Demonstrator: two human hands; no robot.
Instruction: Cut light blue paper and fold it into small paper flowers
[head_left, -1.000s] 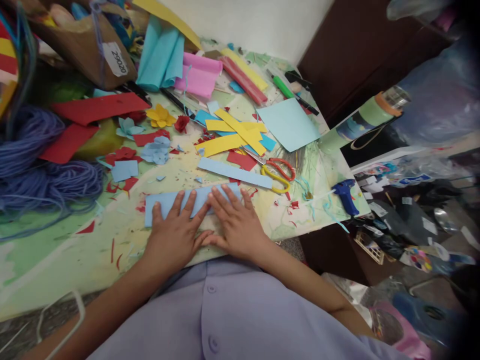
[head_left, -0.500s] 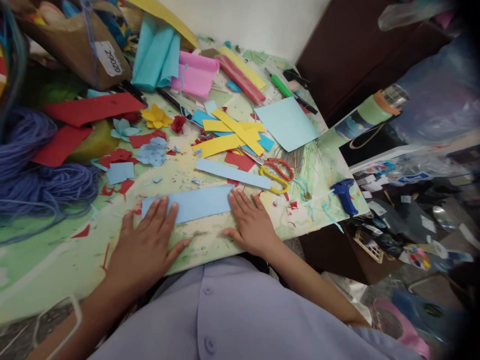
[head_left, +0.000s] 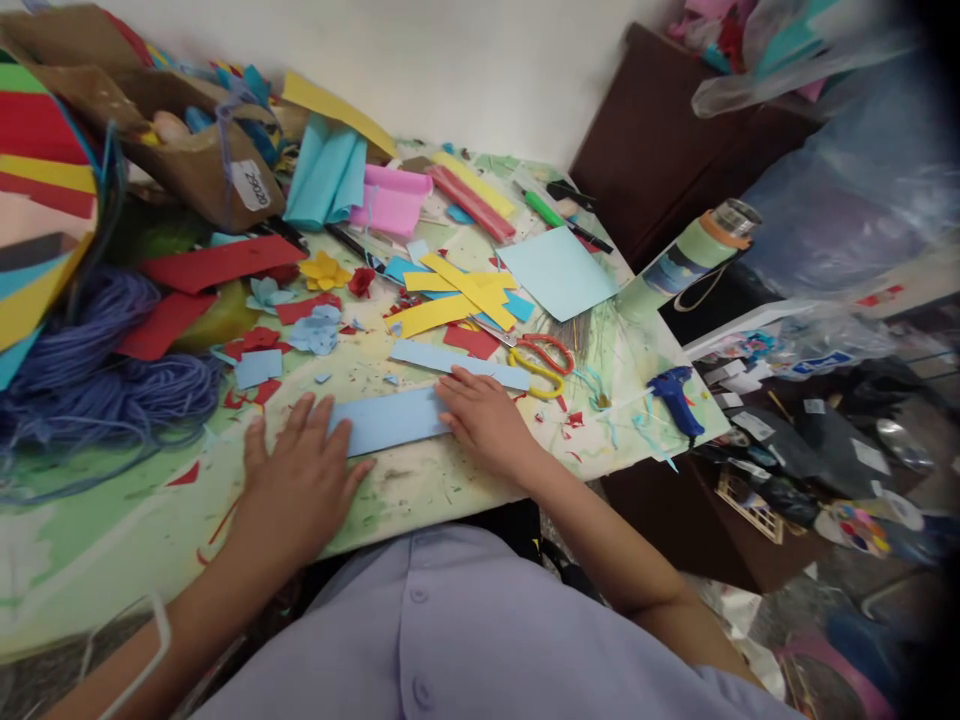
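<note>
Light-blue paper strip (head_left: 386, 420) lies flat on the worktop (head_left: 420, 495), near edge. Left hand (head_left: 300, 475) and right hand (head_left: 484, 420): grips spread, pinching nothing, at its ends. Paper flowers (head_left: 324, 270) done; second strip (head_left: 457, 365) lies beyond, uncut pieces scattered.

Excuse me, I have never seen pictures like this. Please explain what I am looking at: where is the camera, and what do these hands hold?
There is no machine here. One camera, worn on the head of the person in the lilac shirt, looks down at their own hands. The left hand and right hand lie open on a paint-stained table, gripping nothing. Between them is a light blue paper strip; the right hand covers one end, and the left hand is at the other. Nearby are a second blue strip, a blue glue gun, and purple yarn.
</note>
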